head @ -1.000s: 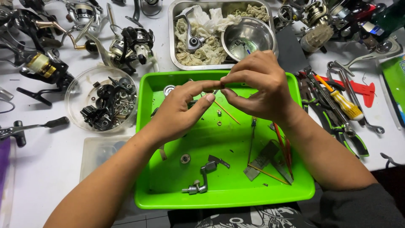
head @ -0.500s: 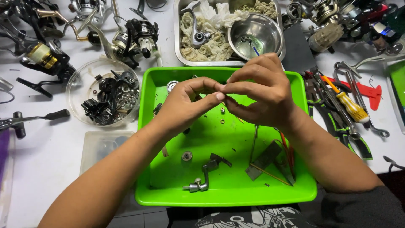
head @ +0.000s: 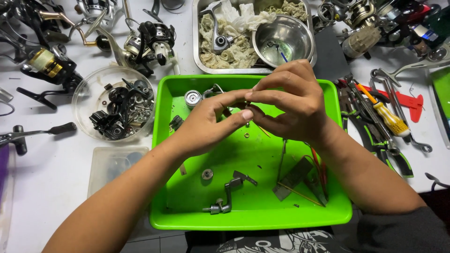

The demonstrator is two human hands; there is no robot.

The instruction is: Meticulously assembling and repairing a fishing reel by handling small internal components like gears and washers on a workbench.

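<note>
Because my fingers crowd together over the green tray, whatever small part sits between them is almost wholly hidden, and I cannot tell its shape or colour. Both hands meet above the tray's upper middle: my left hand comes in from the lower left with thumb and forefinger stretched toward the right, and my right hand curls over from the right, its fingertips pinched nearly closed just against the left thumb tip. So the part lies right at that meeting point, held off the tray floor; which hand bears it I cannot make out. Below my hands on the tray lie a small metal crank handle, a round washer and a few thin orange rods, partly covered by my right wrist. A silver cap sits at the tray's top left, just beside my left fingers. Past the tray, a steel bowl stands in a metal pan of rags, cut off at the top edge.
</note>
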